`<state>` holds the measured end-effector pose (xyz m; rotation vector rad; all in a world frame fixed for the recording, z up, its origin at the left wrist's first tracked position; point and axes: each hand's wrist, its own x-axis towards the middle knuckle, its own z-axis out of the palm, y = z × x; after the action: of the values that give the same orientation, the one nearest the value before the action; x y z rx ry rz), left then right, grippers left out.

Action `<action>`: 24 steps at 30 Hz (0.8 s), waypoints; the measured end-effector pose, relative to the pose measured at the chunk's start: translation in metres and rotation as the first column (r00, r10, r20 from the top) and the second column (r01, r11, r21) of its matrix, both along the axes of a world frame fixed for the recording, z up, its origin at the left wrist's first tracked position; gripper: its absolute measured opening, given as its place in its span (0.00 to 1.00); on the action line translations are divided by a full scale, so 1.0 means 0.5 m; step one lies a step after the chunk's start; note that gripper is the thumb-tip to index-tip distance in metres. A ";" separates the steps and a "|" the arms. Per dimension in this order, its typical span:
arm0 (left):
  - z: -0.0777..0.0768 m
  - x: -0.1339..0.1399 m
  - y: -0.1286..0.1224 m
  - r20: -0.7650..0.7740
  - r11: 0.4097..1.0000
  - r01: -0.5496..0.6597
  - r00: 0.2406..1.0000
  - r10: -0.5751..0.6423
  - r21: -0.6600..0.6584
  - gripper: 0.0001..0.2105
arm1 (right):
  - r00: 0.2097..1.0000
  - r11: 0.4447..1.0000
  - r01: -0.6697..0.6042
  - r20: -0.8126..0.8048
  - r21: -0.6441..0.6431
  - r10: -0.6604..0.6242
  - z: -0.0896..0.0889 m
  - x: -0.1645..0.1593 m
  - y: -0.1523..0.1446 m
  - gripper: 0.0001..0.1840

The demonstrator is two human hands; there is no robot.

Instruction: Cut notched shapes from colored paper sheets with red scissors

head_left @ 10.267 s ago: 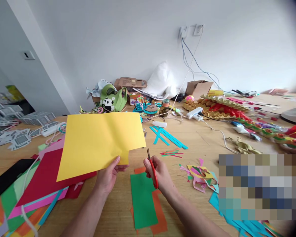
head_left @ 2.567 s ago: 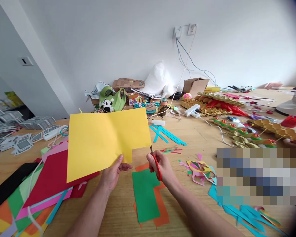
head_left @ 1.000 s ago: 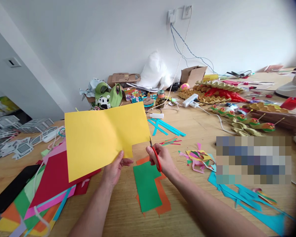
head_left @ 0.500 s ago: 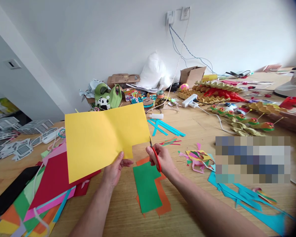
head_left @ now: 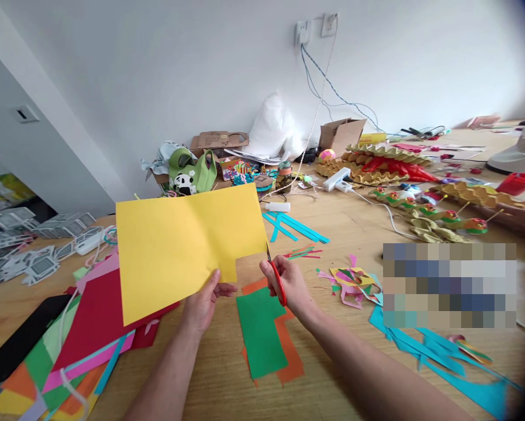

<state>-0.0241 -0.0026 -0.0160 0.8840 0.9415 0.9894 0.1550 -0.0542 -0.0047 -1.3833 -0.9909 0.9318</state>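
My left hand (head_left: 209, 295) pinches a large yellow sheet of paper (head_left: 175, 251) by its lower edge, thumb in front and fingers behind. The sheet is held up over the table, with a notch out of its lower right corner. In my right hand (head_left: 289, 283) is a pair of red-handled scissors (head_left: 278, 280), its dark blades at the sheet's right edge. Whether the blades are parted is too small to tell. Beneath the hands, a green paper piece (head_left: 261, 333) lies on top of orange paper (head_left: 291, 351).
Stacked coloured paper (head_left: 87, 327) lies at the left, beside a black flat object (head_left: 26, 339). Blue strips (head_left: 295, 225) and paper scraps (head_left: 352, 280) lie to the right. Farther back are a power strip (head_left: 336, 179), egg-carton pieces (head_left: 359, 169) and a green bag (head_left: 192, 166).
Almost nothing differs. The whole view has shifted very slightly; both hands keep the same hold on the yellow paper and the scissors.
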 end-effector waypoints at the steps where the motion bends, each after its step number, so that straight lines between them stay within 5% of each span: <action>1: 0.000 0.000 0.000 0.000 1.000 -0.001 1.000 0.001 0.002 0.16 | 1.000 1.000 0.005 0.001 0.000 -0.005 -0.002 0.000 0.000 0.21; 24: -0.002 -0.001 -0.001 0.022 0.999 0.013 1.000 -0.014 0.035 0.14 | 0.999 1.000 0.022 -0.036 0.002 -0.022 -0.008 -0.002 0.000 0.23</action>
<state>-0.0245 -0.0032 -0.0172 0.9053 0.9008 1.0045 0.1542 -0.0541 -0.0089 -1.3690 -0.9479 0.9357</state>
